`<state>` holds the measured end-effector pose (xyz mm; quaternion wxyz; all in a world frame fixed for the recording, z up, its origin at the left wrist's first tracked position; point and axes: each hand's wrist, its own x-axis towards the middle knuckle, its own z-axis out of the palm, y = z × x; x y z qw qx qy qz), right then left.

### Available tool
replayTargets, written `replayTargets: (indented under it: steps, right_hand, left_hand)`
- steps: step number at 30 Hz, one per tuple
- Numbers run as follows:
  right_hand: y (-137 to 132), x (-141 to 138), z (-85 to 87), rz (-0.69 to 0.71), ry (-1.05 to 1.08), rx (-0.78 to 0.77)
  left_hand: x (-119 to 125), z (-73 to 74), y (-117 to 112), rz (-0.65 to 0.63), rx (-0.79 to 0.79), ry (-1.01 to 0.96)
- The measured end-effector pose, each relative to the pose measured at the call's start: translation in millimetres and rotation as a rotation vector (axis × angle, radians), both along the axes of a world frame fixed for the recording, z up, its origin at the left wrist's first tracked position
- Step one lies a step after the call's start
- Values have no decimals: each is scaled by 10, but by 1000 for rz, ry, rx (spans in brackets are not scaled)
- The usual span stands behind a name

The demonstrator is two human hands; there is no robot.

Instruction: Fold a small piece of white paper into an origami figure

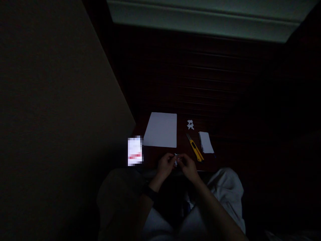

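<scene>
Close together at the table's near edge, my left hand (165,164) and my right hand (187,166) pinch a small white piece of paper (176,163) between their fingertips. Its exact shape is too dark and small to make out. Just beyond my hands lies a large white sheet of paper (162,130). To the right of my right hand rests a yellow utility knife (195,147), its blade pointing away from me. A stack of small white paper (206,142) sits right of the knife. Several folded or cut white paper bits (190,125) lie behind the knife.
A bright, pixelated screen-like rectangle (134,150) is at the table's left. A pale wall (62,100) rises along the left side, and dark slatted panelling (190,73) stands behind the dark table. My knees (225,187) are below the near edge. The room is very dim.
</scene>
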<state>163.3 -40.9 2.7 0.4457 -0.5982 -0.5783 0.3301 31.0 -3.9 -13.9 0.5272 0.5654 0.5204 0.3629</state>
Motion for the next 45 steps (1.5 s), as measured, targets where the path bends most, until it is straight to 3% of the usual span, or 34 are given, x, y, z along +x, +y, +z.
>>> replayTargets:
  steps: [11, 23, 31, 40, 45]
  right_hand:
    - [-10, -10, -3, -15, 6, 2]
    - [-60, -3, 45, -18, -110, 3]
    - [-80, -56, 27, -63, -94, 7]
    - [-56, -32, -67, -122, 33, -20]
    - [-32, 13, -86, -65, 118, -36]
  left_hand:
    - [39, -32, 8, 32, 31, 40]
    - [33, -13, 27, 31, -78, -49]
    - [37, -9, 28, 30, -64, -56]
    - [89, -25, -14, 33, -32, -46]
    - [102, -6, -16, 49, -38, -47]
